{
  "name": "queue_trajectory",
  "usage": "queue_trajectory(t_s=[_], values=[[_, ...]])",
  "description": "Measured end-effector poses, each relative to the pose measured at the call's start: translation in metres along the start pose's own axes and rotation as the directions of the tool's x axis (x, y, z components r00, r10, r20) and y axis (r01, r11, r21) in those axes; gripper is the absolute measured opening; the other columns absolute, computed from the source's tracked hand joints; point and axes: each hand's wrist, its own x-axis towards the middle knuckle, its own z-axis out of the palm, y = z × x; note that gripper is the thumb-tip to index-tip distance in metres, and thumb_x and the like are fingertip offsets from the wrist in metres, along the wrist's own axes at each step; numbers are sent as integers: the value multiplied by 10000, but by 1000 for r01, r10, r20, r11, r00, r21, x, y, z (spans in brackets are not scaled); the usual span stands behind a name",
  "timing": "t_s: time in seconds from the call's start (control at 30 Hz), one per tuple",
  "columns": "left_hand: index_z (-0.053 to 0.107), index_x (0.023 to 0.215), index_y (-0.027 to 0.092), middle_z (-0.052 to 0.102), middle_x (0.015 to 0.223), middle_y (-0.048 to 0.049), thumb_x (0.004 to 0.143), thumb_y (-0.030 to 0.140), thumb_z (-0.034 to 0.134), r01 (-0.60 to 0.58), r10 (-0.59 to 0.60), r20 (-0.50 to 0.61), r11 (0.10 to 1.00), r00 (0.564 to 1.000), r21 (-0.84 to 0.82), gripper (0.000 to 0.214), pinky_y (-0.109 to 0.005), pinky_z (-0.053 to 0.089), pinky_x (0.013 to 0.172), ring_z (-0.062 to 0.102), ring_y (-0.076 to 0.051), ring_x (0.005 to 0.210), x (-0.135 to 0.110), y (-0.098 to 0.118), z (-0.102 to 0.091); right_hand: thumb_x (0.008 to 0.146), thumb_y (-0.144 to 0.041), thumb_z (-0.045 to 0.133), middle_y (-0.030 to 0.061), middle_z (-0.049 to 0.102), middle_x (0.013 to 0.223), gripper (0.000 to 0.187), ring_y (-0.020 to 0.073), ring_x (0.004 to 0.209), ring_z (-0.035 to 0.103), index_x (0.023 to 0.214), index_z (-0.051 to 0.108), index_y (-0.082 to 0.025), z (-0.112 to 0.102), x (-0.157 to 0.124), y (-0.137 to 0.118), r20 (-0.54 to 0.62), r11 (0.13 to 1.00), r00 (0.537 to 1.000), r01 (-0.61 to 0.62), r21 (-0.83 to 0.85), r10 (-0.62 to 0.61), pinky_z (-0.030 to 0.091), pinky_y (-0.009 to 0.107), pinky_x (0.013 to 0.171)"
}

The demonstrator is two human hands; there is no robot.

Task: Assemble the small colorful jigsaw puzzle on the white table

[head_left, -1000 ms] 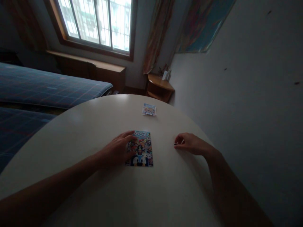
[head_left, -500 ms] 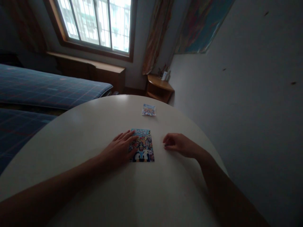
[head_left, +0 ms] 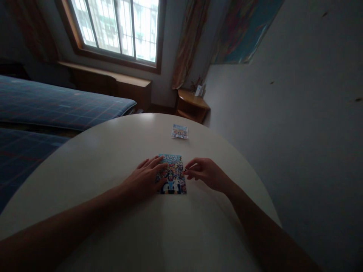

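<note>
A colourful printed picture card [head_left: 172, 177], crowded with cartoon figures and topped by large light lettering, lies flat on the white round table [head_left: 113, 151]. My left hand [head_left: 147, 174] rests on its left side, fingers spread and palm down. At the card's right edge is my right hand [head_left: 202, 173], thumb and fingertips pinched together. A small dark piece [head_left: 185, 170] shows at those fingertips, too small to identify. Farther back on the table lies a small printed packet [head_left: 179, 131] with similar colours.
The wall [head_left: 297, 132] runs close along the table's right side. Beyond the left edge are mattresses with a blue plaid cover [head_left: 65, 105]. A wooden corner shelf [head_left: 193, 100] stands behind the table, and a barred window [head_left: 119, 30] is at the back.
My right hand has moved left, from beside the card to its right edge, with its fingers reaching out more. My left hand stays on the card.
</note>
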Motion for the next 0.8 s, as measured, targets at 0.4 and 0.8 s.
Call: queue_trajectory(t_s=[0.4, 0.8], values=[[463, 1399, 279, 370, 1559, -89, 959, 401, 513, -9, 9, 12, 1000, 1000, -9, 460, -550, 264, 1170, 311, -292, 1447, -1, 4, -2, 868, -287, 620, 65, 736, 881, 210, 158, 752, 671, 1003, 717, -159, 5, 1, 3, 12, 985, 991, 134, -108, -133, 537, 301, 708], [441, 1417, 285, 362, 1562, -94, 938, 474, 538, -15, 15, 10, 1000, 1000, -4, 523, -552, 255, 1172, 299, -301, 1451, 0, 6, -2, 834, -284, 661, 43, 731, 819, 139, 144, 709, 643, 882, 709, -163, 11, 1, -1, -21, 973, 992, 117, -197, -124, 485, 258, 637]])
